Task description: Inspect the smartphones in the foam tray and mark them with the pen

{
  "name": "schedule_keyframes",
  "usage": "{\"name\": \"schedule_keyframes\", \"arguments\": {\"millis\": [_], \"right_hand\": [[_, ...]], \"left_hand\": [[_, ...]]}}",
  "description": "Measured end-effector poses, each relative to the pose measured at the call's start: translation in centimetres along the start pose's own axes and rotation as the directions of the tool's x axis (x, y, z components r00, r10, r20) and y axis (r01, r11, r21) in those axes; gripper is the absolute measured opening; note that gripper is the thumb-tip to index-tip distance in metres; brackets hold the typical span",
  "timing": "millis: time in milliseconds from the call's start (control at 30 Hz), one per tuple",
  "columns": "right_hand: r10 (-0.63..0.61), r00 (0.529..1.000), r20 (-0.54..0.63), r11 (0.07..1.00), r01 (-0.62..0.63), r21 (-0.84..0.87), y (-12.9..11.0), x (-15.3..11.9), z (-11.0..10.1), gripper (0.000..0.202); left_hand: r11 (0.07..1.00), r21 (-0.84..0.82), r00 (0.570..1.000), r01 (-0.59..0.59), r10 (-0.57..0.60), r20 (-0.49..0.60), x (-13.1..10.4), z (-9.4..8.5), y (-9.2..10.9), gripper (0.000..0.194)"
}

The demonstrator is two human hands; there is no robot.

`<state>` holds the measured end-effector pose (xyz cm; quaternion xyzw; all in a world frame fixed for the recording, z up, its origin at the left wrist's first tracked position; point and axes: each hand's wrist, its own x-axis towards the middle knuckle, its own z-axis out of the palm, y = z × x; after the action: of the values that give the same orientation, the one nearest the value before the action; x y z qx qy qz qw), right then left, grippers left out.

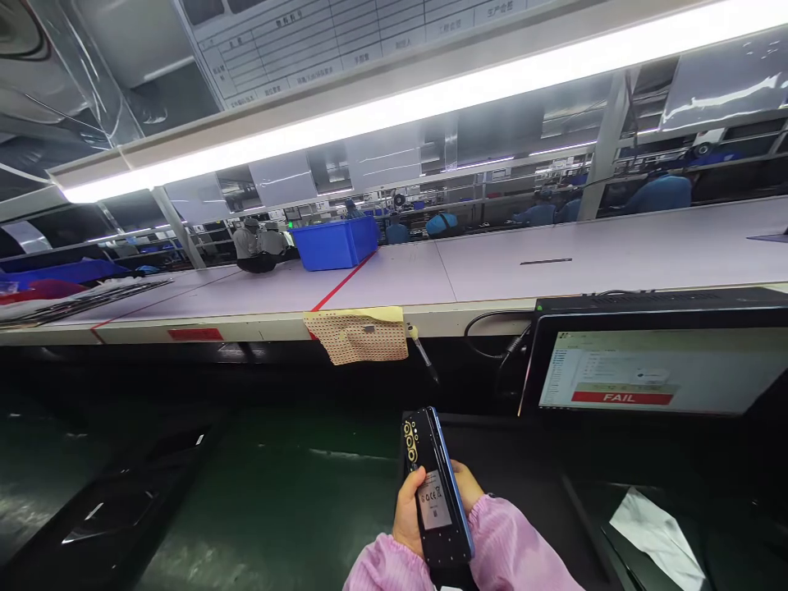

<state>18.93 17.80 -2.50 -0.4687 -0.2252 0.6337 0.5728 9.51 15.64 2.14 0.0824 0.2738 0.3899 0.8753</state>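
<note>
A dark phone-like device [436, 484] with gold-ringed camera openings, a grey label and a blue edge is held upright and slightly tilted at the lower middle. My left hand [407, 510] is closed on its left side, the thumb lying on the back beside the label. On the other side, my right hand [466, 486] grips the blue edge, its fingertips partly hidden behind the device. Both wrists come out of pink sleeves.
A monitor [646, 369] showing FAIL stands at the right. A white cloth [657, 533] lies below it. Dark trays [116, 501] are at the left. Across the back runs a shelf [492, 283] bearing a blue bin [336, 246]. A perforated sheet [363, 338] and a pen [423, 355] hang from its edge.
</note>
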Motion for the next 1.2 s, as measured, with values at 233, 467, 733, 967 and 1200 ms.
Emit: {"name": "schedule_keyframes", "arguments": {"millis": [233,467,733,967,1200], "right_hand": [[-0.058,0.997,-0.053,0.997,0.06,0.053,-4.5,-2.0,-5.1,0.013],[-0.129,0.991,-0.025,0.977,0.132,0.166,-6.8,-7.6,-7.0,0.036],[-0.193,0.966,-0.172,0.928,0.237,0.287,-5.8,-7.7,-8.1,0.038],[-0.199,0.959,-0.203,0.906,0.259,0.336,-5.9,-7.5,-8.2,0.039],[-0.182,0.961,-0.208,0.898,0.248,0.362,-5.8,-7.4,-8.3,0.04]], "left_hand": [[1.0,0.023,1.0,0.015,-0.015,-0.023,-1.0,1.4,0.3,0.04],[0.996,0.087,0.994,0.02,-0.01,-0.112,-0.8,1.2,0.3,0.03],[0.981,0.194,0.968,0.006,0.042,-0.246,-0.4,1.3,-0.2,0.011],[0.977,0.212,0.965,0.003,0.053,-0.258,-0.3,1.2,-0.2,0.013],[0.978,0.208,0.964,0.017,0.04,-0.265,-0.5,1.3,-0.1,0.014]]}}
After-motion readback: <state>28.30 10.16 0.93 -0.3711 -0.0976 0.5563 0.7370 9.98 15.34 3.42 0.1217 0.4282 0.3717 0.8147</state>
